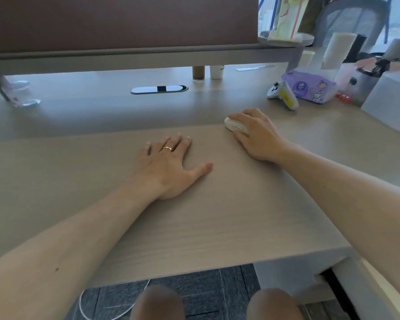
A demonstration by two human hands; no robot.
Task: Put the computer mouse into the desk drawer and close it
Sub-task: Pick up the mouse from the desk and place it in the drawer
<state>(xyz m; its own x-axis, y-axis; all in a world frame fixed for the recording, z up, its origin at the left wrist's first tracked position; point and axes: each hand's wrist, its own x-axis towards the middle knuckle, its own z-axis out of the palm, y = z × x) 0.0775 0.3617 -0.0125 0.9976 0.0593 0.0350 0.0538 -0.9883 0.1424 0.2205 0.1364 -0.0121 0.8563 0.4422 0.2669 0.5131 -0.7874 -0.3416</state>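
Observation:
A white computer mouse (234, 125) lies on the light wooden desk (194, 227), right of centre. My right hand (256, 135) covers it, fingers over its top and thumb along its near side. My left hand (169, 165) rests flat on the desk with the fingers spread, a gold ring on one finger, holding nothing. The drawer unit (356, 285) sits under the desk's right side, with a dark gap showing along its front; the drawer's inside is hidden.
A brown partition (125, 21) stands at the back. A white game controller (283, 94), a purple tissue pack (310, 86), a white box (390, 105) and cups crowd the right rear. A cable port (158, 89) sits mid-desk. My knees show below the desk edge.

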